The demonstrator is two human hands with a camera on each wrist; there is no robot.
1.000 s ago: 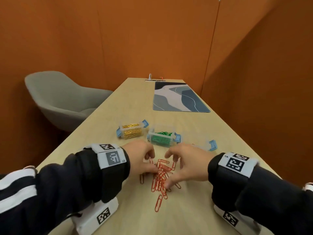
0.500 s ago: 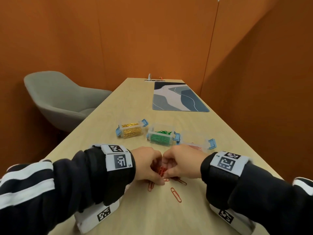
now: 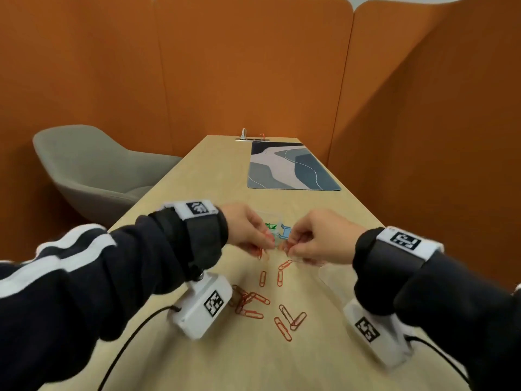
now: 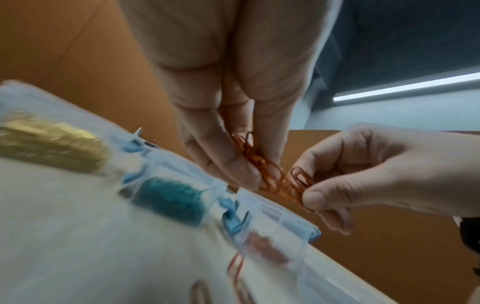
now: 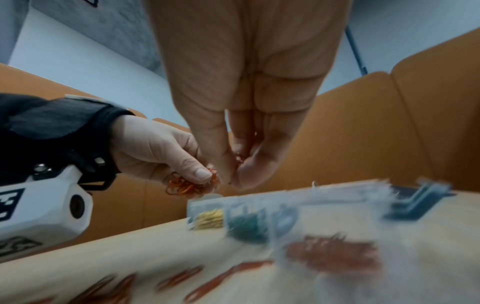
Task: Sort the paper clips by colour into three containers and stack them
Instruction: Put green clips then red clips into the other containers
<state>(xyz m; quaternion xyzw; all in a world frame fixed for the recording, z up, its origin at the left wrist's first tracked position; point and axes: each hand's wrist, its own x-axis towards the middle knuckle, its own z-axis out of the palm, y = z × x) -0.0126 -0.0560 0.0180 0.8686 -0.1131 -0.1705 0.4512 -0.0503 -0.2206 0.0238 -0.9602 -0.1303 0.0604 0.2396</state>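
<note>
Orange partitions enclosed a long wooden table (image 3: 197,176), with a grey chair (image 3: 93,170) to its left and a patterned mat (image 3: 290,167) at the far end.

Three clear containers stood in a row on the table. The gold box (image 4: 52,142) held gold clips and the green box (image 4: 171,197) held green clips; no loose clips of either colour were visible, so those two colours appeared sorted. The red box (image 5: 335,255) already held a heap of red clips. No lids could be made out, and the boxes stood side by side, unstacked.

The left hand (image 3: 248,230) was closed around a tangled bunch of red clips (image 4: 262,168), pinched between thumb and fingers. The right hand (image 3: 318,235) likewise pinched a few red clips (image 4: 301,179). Both hands were raised, nearly touching, above the boxes; motion blur prevented fixing their exact position over the red box.

About a dozen loose clips (image 3: 262,303), all red, lay scattered on the table nearer the person.

Assessment: sorting was largely complete. Outstanding were depositing the held clips, collecting the loose ones, and stacking the three boxes.
</note>
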